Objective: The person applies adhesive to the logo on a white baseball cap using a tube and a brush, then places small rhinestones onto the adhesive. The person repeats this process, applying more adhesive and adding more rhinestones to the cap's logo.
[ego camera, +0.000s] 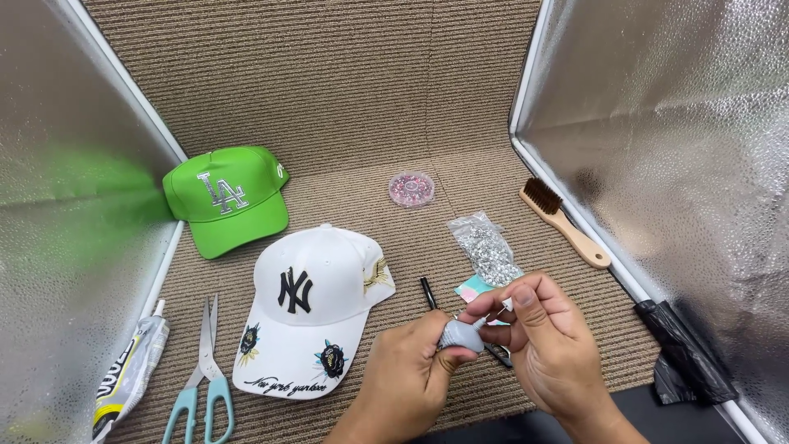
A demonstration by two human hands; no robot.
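Head view: both hands low centre-right, meeting over the brown ribbed mat (345, 99). Left hand (408, 374) closed around a small grey squeeze bulb (462, 333), thumb and fingers pinching it. Right hand (549, 345) pressed up against the left, its fingertips (521, 294) pinched on the thin tip at the bulb's top end; what the tip is, too small to tell. Bulb sits between the two hands, above the mat, not resting on it. Black pen-like tool (428, 293) partly hidden under the hands. White embroidered cap (308, 312) just left of the left hand. Green cap (228, 199) behind it. Scissors (202, 378) and glue tube (131, 374) far left. Bag of silver rhinestones (486, 247), round dish of pink beads (411, 188), wooden brush (564, 222) behind the hands.
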